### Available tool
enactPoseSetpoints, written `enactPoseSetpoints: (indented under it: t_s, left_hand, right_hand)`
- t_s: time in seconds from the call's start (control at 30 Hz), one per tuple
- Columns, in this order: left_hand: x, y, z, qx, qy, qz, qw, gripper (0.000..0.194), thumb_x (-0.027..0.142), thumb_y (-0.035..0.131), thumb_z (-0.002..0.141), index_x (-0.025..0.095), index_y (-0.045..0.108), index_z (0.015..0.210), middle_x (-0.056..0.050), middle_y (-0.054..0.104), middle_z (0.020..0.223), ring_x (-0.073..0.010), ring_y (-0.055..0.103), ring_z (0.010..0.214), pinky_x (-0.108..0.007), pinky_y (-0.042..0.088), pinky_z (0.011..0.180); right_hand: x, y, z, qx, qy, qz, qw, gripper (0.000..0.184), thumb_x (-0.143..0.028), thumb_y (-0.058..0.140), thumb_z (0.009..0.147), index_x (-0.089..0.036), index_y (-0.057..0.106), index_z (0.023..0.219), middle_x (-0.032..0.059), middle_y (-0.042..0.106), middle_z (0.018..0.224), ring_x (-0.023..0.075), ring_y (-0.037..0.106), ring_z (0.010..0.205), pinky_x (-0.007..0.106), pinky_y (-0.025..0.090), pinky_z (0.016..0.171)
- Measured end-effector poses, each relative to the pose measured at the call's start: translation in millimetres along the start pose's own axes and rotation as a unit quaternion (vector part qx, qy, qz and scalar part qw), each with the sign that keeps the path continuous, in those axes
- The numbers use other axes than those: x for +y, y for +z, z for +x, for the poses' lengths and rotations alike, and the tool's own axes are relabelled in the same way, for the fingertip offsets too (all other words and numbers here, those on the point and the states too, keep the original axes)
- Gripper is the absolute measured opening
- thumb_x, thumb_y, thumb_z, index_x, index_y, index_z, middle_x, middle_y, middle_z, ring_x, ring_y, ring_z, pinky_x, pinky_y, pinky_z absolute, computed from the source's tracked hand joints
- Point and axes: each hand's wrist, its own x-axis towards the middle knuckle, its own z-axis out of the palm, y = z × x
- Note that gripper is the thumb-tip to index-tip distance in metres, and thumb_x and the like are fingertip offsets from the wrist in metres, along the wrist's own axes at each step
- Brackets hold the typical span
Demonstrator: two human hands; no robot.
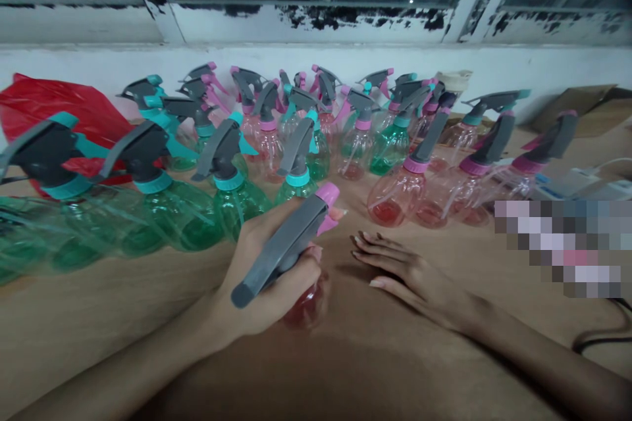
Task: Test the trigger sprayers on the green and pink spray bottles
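My left hand point(269, 263) is wrapped round the neck of a spray bottle point(309, 299) with a grey trigger head and pink nozzle; its clear pinkish body shows below my fingers. To the right, my right hand point(402, 266) lies on the tabletop with its fingers stretched out, holding nothing. Beyond it stand pink-collared spray bottles point(392, 200) with pinkish bottoms. Green spray bottles point(195, 210) with turquoise collars are lined up to the left, just past my left hand.
More spray bottles point(355, 151) in pink and green crowd the back of the wooden table point(365, 368). A red plastic bag point(64, 105) sits at the far left. At right are a cardboard box point(582, 112), a black cable point(602, 341) and a pixelated patch. A wall with windows rises behind.
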Motion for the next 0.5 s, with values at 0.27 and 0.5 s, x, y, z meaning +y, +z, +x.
enactPoseSetpoints:
  t_s: [0.27,0.5]
  left_hand:
    - [0.5,-0.9,-0.6,0.0,-0.01,0.002,1.0,0.016,0.015,0.047,0.072,0.026,0.058,0.077,0.001,0.051,0.069,-0.0167,0.048,0.057,-0.031,0.045,0.058]
    - [-0.3,-0.7,0.9,0.0,-0.003,-0.004,1.0,0.017,0.014,0.047,0.071,0.025,0.059,0.077,0.002,0.051,0.068,-0.0158,0.048,0.056,-0.03,0.044,0.058]
  right_hand:
    - [0.0,2.5,1.7,0.007,-0.013,-0.026,1.0,0.043,-0.038,0.049,0.093,-0.019,0.051,0.131,0.0077,0.05,0.138,0.0221,0.039,0.133,0.047,0.033,0.111]
    - [1.3,5.1,0.5,0.018,-0.018,-0.017,1.0,0.042,-0.037,0.051,0.092,-0.021,0.051,0.131,0.0073,0.051,0.137,0.0223,0.04,0.132,0.048,0.034,0.11]
